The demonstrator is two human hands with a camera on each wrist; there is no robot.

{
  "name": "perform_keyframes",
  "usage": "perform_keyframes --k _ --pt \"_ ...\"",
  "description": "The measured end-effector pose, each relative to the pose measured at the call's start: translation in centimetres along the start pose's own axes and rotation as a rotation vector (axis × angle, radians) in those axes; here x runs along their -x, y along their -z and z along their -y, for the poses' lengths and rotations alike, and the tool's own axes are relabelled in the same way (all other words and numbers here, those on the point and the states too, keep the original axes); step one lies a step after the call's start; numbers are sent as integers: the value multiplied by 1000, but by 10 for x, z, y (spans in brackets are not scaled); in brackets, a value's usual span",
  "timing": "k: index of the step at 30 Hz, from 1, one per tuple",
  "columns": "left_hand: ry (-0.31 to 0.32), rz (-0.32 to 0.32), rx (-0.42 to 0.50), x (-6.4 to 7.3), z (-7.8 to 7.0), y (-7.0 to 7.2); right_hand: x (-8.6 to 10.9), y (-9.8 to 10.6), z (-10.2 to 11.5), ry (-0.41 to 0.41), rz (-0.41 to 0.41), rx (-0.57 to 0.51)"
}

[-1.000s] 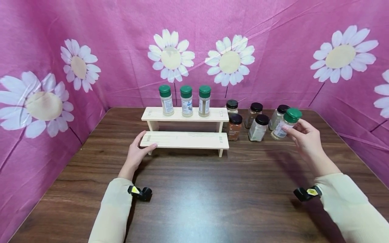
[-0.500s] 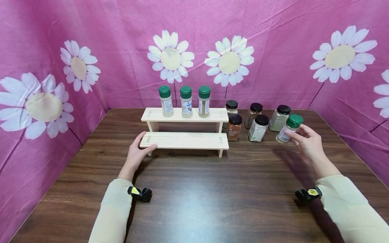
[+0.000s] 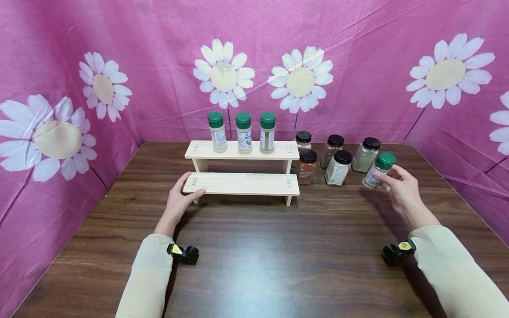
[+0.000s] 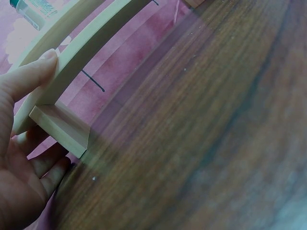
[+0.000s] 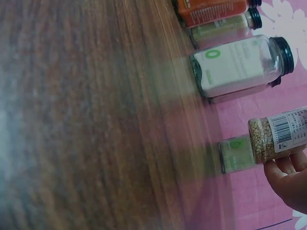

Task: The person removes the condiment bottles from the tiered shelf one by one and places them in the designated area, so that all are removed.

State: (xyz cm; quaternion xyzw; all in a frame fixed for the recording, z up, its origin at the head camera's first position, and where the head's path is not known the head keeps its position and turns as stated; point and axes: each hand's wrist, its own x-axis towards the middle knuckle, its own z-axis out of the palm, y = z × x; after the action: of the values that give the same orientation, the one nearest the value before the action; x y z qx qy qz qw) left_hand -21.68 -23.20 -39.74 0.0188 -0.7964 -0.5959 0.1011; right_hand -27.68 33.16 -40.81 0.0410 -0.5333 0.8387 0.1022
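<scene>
My left hand (image 3: 177,203) grips the left end of the lower step of a pale two-tier wooden rack (image 3: 242,183), thumb on top and fingers beneath, as the left wrist view shows. My right hand (image 3: 402,187) pinches a green-capped spice jar (image 3: 377,170) at the right. In the right wrist view this jar (image 5: 262,139) holds pale grains, bears a barcode label and has its base above the table. On the rack's upper step stand three more green-capped jars: a left one (image 3: 218,134), a middle one (image 3: 244,136) and a right one (image 3: 267,136).
Several black-lidded spice jars stand between rack and right hand, among them a reddish-orange one (image 3: 306,170), a white-labelled one (image 3: 337,170) and a green one (image 3: 364,157). The dark wooden table (image 3: 254,256) meets a pink daisy-print cloth (image 3: 159,66) behind.
The right hand has shifted the green-capped jar rightward and slightly nearer, away from the black-lidded jars, uncovering the green one. The left hand and rack have stayed in place.
</scene>
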Motion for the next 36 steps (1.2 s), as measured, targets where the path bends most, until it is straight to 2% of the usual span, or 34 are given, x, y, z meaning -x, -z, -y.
perform_keyframes --k 4,9,16,19,36 --pt "2 4 3 0 0 0 -4 0 -4 5 -59 67" --pt "4 3 7 1 -2 0 -9 4 -10 -7 -106 88" --pt "5 1 7 1 -2 1 12 -41 16 -72 -129 86" --pt "6 -1 -1 0 -2 0 16 -49 21 -99 -138 61" --pt "-8 -10 26 -1 0 -1 9 -44 17 -135 -120 23"
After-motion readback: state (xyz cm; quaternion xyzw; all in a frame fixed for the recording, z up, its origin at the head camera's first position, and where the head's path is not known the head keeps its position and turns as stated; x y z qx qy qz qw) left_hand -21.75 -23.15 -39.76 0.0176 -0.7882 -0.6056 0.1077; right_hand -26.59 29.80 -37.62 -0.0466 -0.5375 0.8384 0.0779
